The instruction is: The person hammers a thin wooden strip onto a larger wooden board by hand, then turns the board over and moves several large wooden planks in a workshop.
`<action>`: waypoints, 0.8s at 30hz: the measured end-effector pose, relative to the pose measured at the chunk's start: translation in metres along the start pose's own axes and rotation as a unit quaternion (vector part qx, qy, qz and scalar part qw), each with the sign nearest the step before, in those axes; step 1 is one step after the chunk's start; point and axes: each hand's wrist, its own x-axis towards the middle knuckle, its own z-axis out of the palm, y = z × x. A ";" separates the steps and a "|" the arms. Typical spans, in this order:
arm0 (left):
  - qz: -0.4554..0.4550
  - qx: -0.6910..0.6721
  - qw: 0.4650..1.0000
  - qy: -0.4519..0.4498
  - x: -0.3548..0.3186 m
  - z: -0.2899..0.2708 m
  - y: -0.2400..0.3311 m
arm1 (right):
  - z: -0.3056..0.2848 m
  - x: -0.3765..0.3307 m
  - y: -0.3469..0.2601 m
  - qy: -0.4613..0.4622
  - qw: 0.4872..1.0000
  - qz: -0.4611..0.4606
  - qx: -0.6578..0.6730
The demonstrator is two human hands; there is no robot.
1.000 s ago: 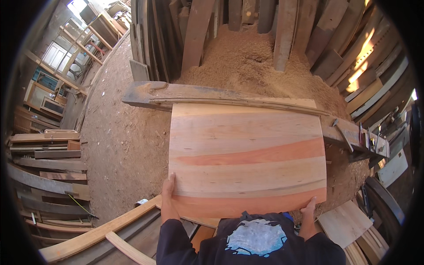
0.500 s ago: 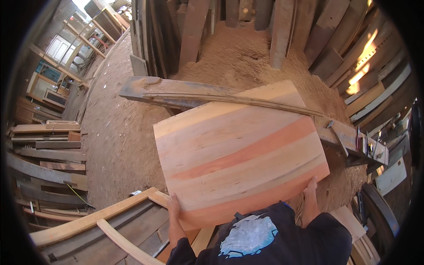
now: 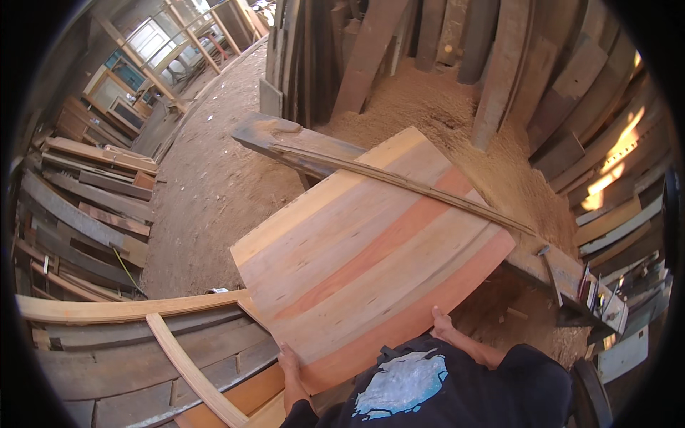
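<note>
A glued-up wooden panel (image 3: 371,264) of pale and reddish strips is lifted and tilted, its far edge over the long workbench beam (image 3: 314,153) and thin strip (image 3: 399,182), not yet set down anywhere. The left hand (image 3: 289,360) and right hand (image 3: 442,324) grip its near edge, fingers curled under. Open sawdust floor (image 3: 214,185) lies left; stacked boards (image 3: 78,214) and leaning planks (image 3: 514,64) hem the sides.

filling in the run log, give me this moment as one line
left hand: grips near edge of wood panel | right hand: grips same edge | panel: tilted, far end over bench | floor: sawdust
</note>
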 end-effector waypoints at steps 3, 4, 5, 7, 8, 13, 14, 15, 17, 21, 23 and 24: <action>-0.008 -0.043 0.999 -0.012 0.022 -0.016 -0.028 | 0.038 -0.028 -0.034 -0.067 0.993 0.095 0.022; 0.016 -0.099 0.994 -0.049 0.029 -0.011 -0.026 | 0.048 -0.023 -0.049 -0.073 0.993 0.089 0.016; 0.015 -0.099 0.994 -0.050 0.026 -0.006 -0.010 | 0.053 -0.019 -0.056 -0.043 0.996 0.078 0.024; 0.008 -0.172 0.976 -0.129 0.020 0.006 0.029 | 0.063 -0.004 -0.072 -0.007 0.997 0.069 0.034; 0.006 -0.170 0.976 -0.133 0.018 0.015 0.038 | 0.067 0.015 -0.085 0.024 0.997 0.065 -0.040; -0.054 -0.263 0.954 -0.132 0.055 0.078 0.054 | 0.147 0.040 -0.173 0.084 0.967 -0.030 -0.238; -0.058 -0.265 0.951 -0.146 0.049 0.101 0.073 | 0.137 0.057 -0.191 0.098 0.966 -0.036 -0.239; -0.053 -0.321 0.929 -0.175 0.044 0.123 0.095 | 0.124 0.075 -0.213 0.035 0.920 -0.148 -0.360; -0.069 -0.351 0.915 -0.187 0.025 0.127 0.114 | 0.135 0.055 -0.236 -0.023 0.783 -0.217 -0.583; -0.074 -0.273 0.955 -0.092 0.012 0.142 0.166 | 0.171 0.067 -0.322 -0.043 0.470 -0.295 -0.831; -0.082 -0.287 0.951 -0.081 0.010 0.139 0.178 | 0.202 0.032 -0.356 0.190 0.481 -0.433 -0.738; -0.084 -0.312 0.941 -0.097 0.006 0.136 0.187 | 0.202 0.050 -0.368 0.189 0.477 -0.437 -0.739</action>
